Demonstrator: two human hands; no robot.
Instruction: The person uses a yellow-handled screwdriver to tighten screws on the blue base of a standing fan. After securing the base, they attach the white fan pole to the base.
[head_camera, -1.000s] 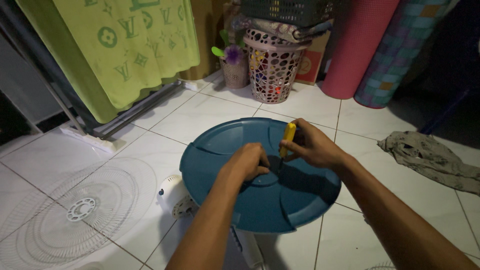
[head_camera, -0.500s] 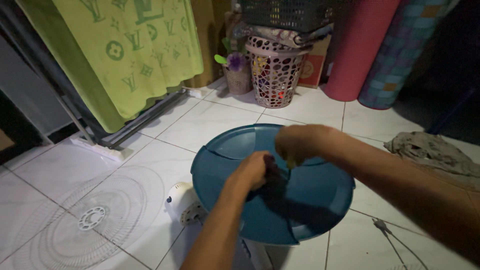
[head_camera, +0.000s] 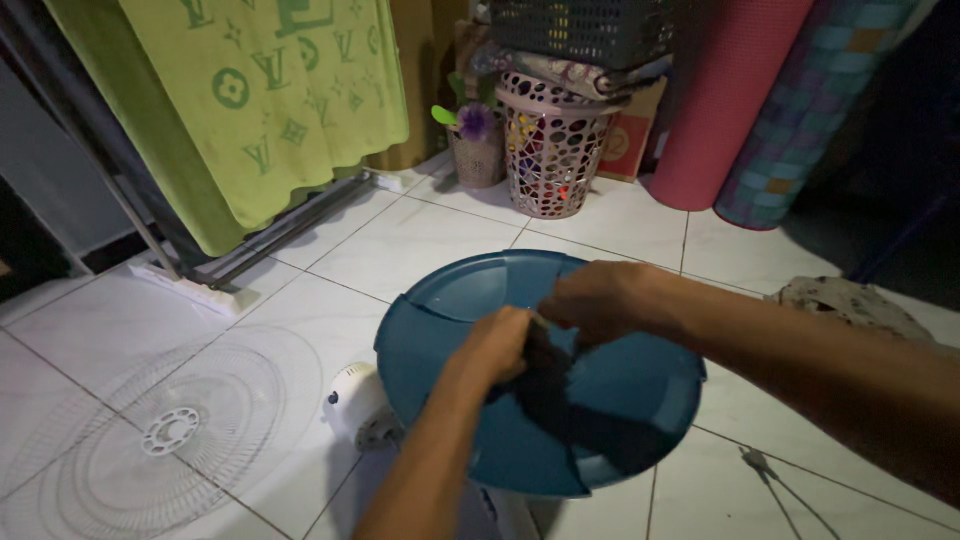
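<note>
While both my hands meet at its hub, the teal fan blade (head_camera: 600, 400) sits mid-floor on the white motor housing (head_camera: 352, 395); left hand (head_camera: 497, 345) curled on the hub, right hand (head_camera: 590, 300) closed, contents unseen. Risk: blade tipping under uneven pressure. White tile floor (head_camera: 420, 235); wire grille (head_camera: 160, 430) near left, basket (head_camera: 552, 150) far

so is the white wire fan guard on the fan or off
Off: the white wire fan guard lies flat on the tiled floor, apart from the white fan motor.

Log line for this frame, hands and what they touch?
left hand: on fan base hub | right hand: closed at hub, contents hidden | blue round fan base: tilted over floor | white grille: flat on tiles
</note>
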